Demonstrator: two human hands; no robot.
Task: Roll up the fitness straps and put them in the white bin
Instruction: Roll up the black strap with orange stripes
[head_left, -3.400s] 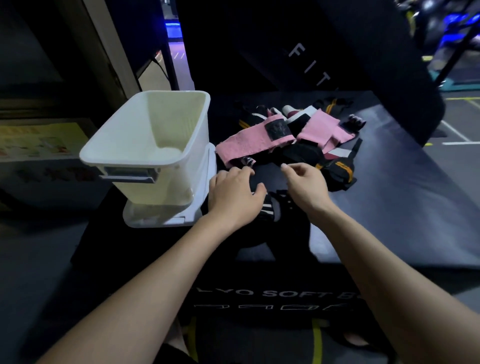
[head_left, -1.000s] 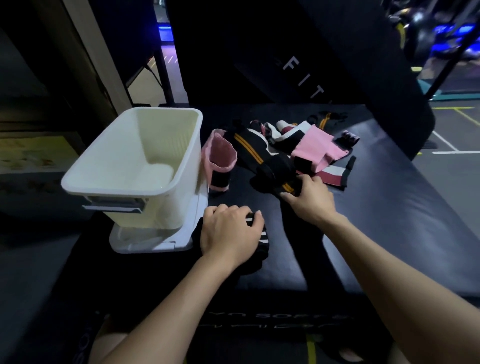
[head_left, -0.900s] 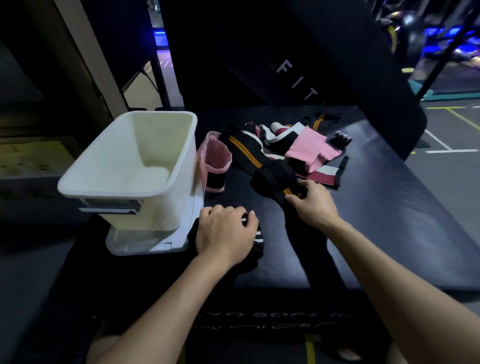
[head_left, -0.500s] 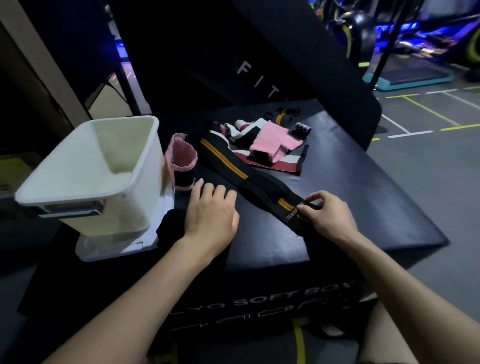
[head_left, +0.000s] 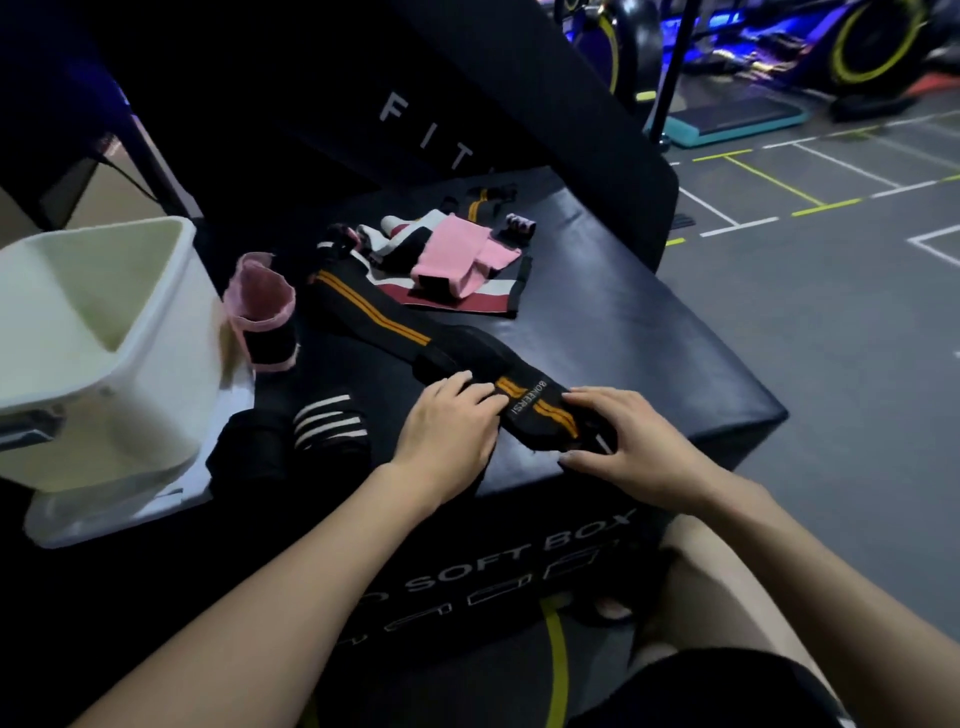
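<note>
Far to the left of the left hand stands the white bin, on a white lid or tray; no strap shows in the visible part of its interior. Between bin and left hand lie a pink band, stood on edge against the bin wall, and a black strap with white stripes, bunched and unrolled. All rest on the black soft box, which serves as the desk.

Left hand: palm down, fingers pressing flat on the black strap with orange stripes; it pins, it does not grip. That strap runs from beyond the left hand, up and away toward the remaining pile of straps, and ends near the box's front edge. Right hand: fingers and thumb curled about the strap's near end, pinching it.

Judgement: the step in hand is the start of rolling this strap; no turn is yet formed. The next move calls for the right hand to fold the end over tightly and wind it toward the left hand, which should hold the strap taut and straight. Several straps remain unrolled; the task appears at an early stage.
</note>
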